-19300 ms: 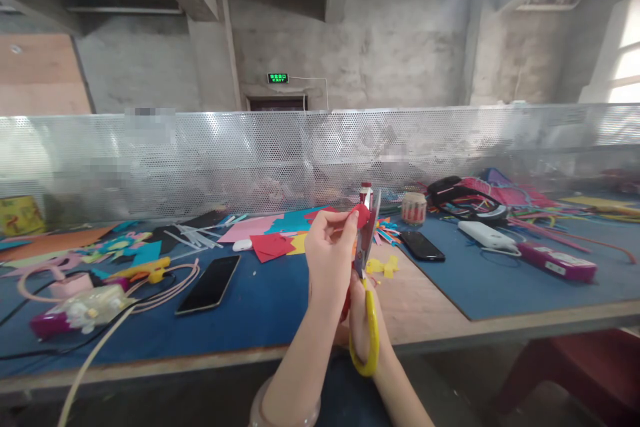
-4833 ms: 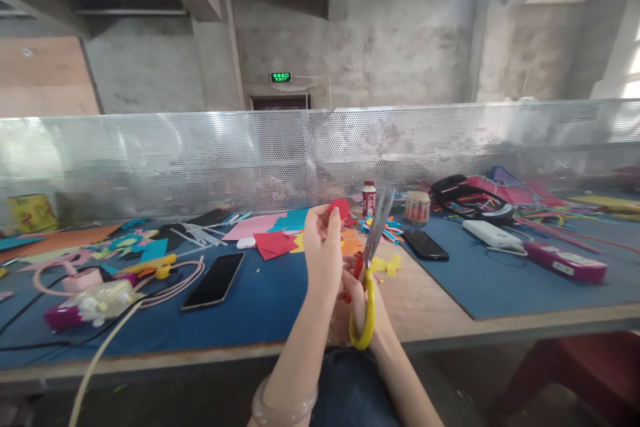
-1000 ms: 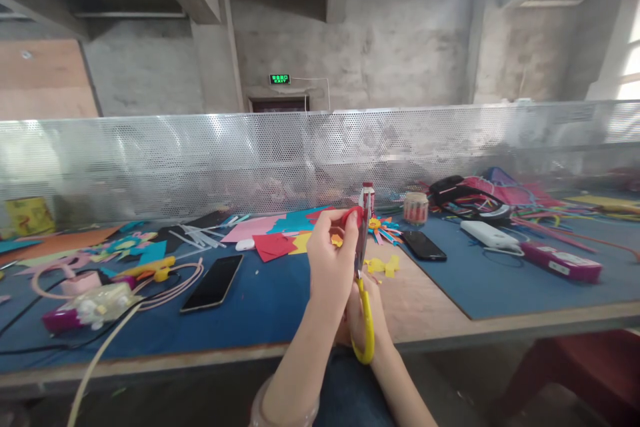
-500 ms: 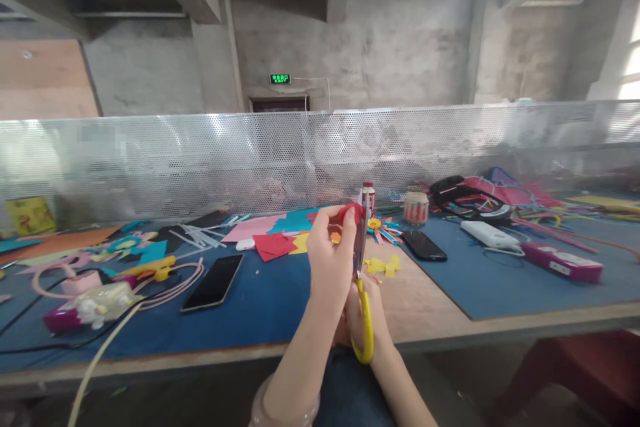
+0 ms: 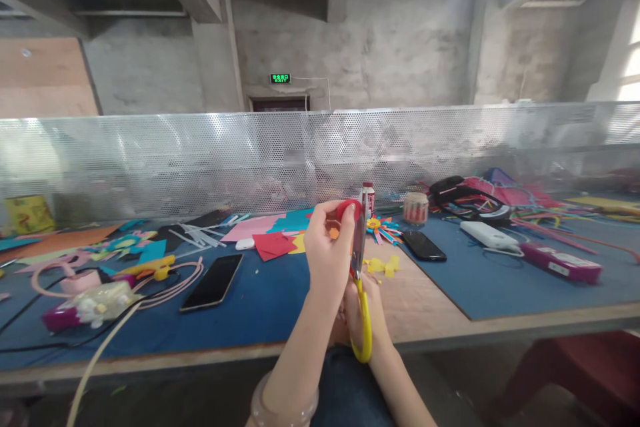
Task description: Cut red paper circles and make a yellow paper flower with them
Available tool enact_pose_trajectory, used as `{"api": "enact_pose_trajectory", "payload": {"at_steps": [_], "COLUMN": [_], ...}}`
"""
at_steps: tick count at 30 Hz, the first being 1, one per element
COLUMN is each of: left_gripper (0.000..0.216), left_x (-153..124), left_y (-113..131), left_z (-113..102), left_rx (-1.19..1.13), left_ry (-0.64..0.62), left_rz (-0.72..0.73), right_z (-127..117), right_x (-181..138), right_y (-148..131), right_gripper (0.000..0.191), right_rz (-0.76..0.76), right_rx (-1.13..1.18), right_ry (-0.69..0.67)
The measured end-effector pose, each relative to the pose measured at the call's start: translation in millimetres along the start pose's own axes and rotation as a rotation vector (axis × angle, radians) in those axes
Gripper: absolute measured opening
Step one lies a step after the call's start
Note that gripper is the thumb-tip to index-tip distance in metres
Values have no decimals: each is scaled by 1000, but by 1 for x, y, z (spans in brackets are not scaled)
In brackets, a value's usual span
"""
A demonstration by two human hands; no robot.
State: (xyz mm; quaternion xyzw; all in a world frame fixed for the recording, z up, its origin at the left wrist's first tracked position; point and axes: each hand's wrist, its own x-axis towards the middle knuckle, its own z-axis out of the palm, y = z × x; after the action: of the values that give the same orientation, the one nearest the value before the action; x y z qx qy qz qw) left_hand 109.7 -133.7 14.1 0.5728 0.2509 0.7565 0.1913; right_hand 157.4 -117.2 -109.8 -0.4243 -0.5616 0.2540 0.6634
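My left hand (image 5: 327, 250) is raised above the table's near edge, its fingers pinched on a small red paper piece (image 5: 346, 209). Just below and behind it, my right hand (image 5: 367, 320) grips yellow-handled scissors (image 5: 361, 280). The blades point up and meet the red piece at its right side. A bracelet circles my left wrist.
Blue mats cover the wooden table (image 5: 435, 307). Coloured paper scraps (image 5: 273, 240), a glue bottle (image 5: 369, 199), a tape roll (image 5: 415, 207), two black phones (image 5: 211, 282) (image 5: 423, 245), a power bank (image 5: 487, 235) and cables lie around. A perforated metal screen (image 5: 200, 153) closes the far side.
Over the last second the hands barely shifted; the red piece turned slightly in my left fingers against the blades. Earlier the scissors stood apart from the piece, to its right.
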Motion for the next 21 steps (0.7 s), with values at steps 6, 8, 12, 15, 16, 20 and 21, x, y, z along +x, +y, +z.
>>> {"api": "enact_pose_trajectory", "payload": {"at_steps": [6, 8, 12, 15, 16, 20, 21], "left_gripper": [10, 10, 10, 11, 11, 11, 11], "left_x": [2, 2, 1, 1, 1, 2, 2], "left_y": [1, 0, -2, -3, -3, -3, -3], "left_z": [-1, -1, -2, -1, -1, -1, -1], "left_rx": [-4, -9, -27, -25, -27, -40, -39], "left_ry": [-1, 2, 22, 8, 2, 13, 16], "left_rz": [-4, 6, 4, 3, 7, 19, 18], "right_z": [2, 1, -2, -3, -4, -5, -5], "right_x": [0, -1, -2, -1, -1, 1, 1], "right_y": [-3, -7, -13, -14, -14, -8, -6], "right_gripper": [27, 26, 22, 27, 28, 31, 31], "right_rz": [-20, -16, -15, -24, -24, 5, 21], "right_rx": [-37, -27, 2, 11, 10, 7, 9], "right_ry": [40, 21, -10, -22, -20, 11, 18]}}
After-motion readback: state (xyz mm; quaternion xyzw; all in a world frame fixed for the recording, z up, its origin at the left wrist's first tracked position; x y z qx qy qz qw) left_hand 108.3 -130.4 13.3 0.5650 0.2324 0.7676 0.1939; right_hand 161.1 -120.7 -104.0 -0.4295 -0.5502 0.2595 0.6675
